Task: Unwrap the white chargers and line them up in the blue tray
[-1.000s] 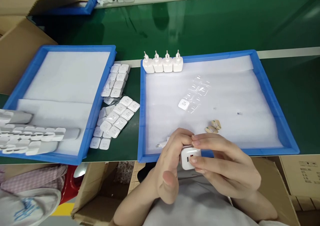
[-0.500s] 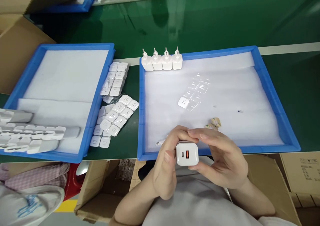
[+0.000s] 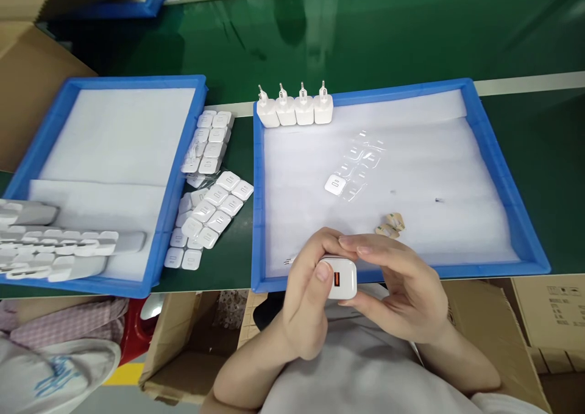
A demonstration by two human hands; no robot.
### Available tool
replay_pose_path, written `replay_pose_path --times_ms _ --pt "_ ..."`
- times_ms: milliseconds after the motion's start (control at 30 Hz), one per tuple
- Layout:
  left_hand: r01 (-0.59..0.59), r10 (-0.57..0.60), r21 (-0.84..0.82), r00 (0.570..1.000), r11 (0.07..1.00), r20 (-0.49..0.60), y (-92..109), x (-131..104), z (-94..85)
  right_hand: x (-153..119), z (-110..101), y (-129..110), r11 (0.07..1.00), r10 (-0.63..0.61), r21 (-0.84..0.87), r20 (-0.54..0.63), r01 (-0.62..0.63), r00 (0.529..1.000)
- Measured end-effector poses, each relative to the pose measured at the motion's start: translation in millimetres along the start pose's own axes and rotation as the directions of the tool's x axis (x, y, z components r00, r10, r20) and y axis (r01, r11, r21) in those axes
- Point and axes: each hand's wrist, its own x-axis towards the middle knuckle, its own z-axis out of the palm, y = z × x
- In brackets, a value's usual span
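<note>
A white wall charger [image 3: 346,280] sits between my hands over the front edge of the right blue tray [image 3: 503,164], its face with an orange USB port turned up. My left hand [image 3: 302,310] is wrapped round its left side, the thumb pressed on the face. On the other side, my right hand [image 3: 409,295] touches the charger with its fingertips at the top edge and its thumb at the lower right. Metal prongs [image 3: 287,261] show left of my left hand. Clear film [image 3: 365,158] with one white cover plate [image 3: 335,185] lies in the tray.
Several white chargers [image 3: 295,110] stand prongs-up in the tray's far left corner. Tan backing pieces [image 3: 390,225] lie near my hands. Sheets of white cover plates [image 3: 219,205] rest between the trays. The left blue tray [image 3: 183,121] holds more white chargers [image 3: 77,249]. A person's sleeve [image 3: 68,328] is lower left.
My left thumb has come down onto the charger's face and now covers the smaller port. The charger and both hands have shifted slightly left.
</note>
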Motion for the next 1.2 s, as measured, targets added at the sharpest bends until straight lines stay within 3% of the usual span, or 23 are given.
replay_pose_path --times_ms 233,500,733,967,1100,1200 --pt "-0.016 0.016 -0.012 1.000 1.000 0.004 -1 0 0.3 0 -1 -1 0.999 -0.001 0.034 0.029 0.000 1.000" --pt "-0.105 0.097 0.107 0.992 0.989 0.079 -2 1 -2.7 4 -1 -2 0.999 -0.025 0.028 -0.015 0.025 1.000" --pt "-0.107 0.104 0.031 0.990 0.994 0.097 -2 0 -3.1 7 -4 -4 0.999 -0.029 0.033 0.040 0.027 0.999" --pt "-0.204 0.189 0.097 0.972 0.974 0.142 -1 -1 -4.5 6 -5 -4 0.998 -0.039 0.055 0.043 0.036 0.998" --pt "-0.120 0.115 0.011 0.972 0.993 0.206 1 -2 -9.1 6 -4 -3 0.998 -0.058 0.032 0.034 0.057 0.998" --pt "-0.055 0.055 -0.001 0.982 0.998 0.183 2 -5 -9.6 6 -4 -2 0.996 -0.083 -0.012 0.034 0.084 0.996"
